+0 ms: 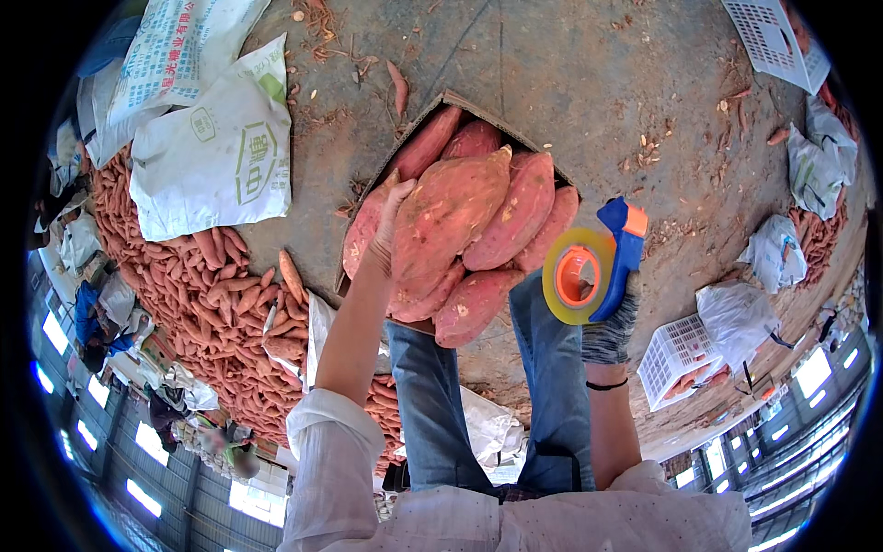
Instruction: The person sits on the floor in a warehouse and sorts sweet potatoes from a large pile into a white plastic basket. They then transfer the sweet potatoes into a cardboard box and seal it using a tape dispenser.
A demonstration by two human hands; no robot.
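Note:
A cardboard box (394, 146) full of large red-skinned sweet potatoes stands on the floor before me, just ahead of my legs. My left hand (390, 219) grips the left side of the biggest sweet potato (452, 210), at the top of the heap; its fingers are mostly hidden behind it. On the right, my right hand (610, 324), in a grey knitted glove, holds a blue and orange tape dispenser (624, 255). A roll of yellowish clear packing tape (557, 286) is mounted on it. The dispenser is beside the box's right side.
A large pile of smaller sweet potatoes (207, 310) spreads at left, partly under white woven sacks (214, 152). White plastic crates (679, 359) and filled bags (738, 314) stand at right. A loose slender sweet potato (398, 87) lies beyond the box. People are in the far left background.

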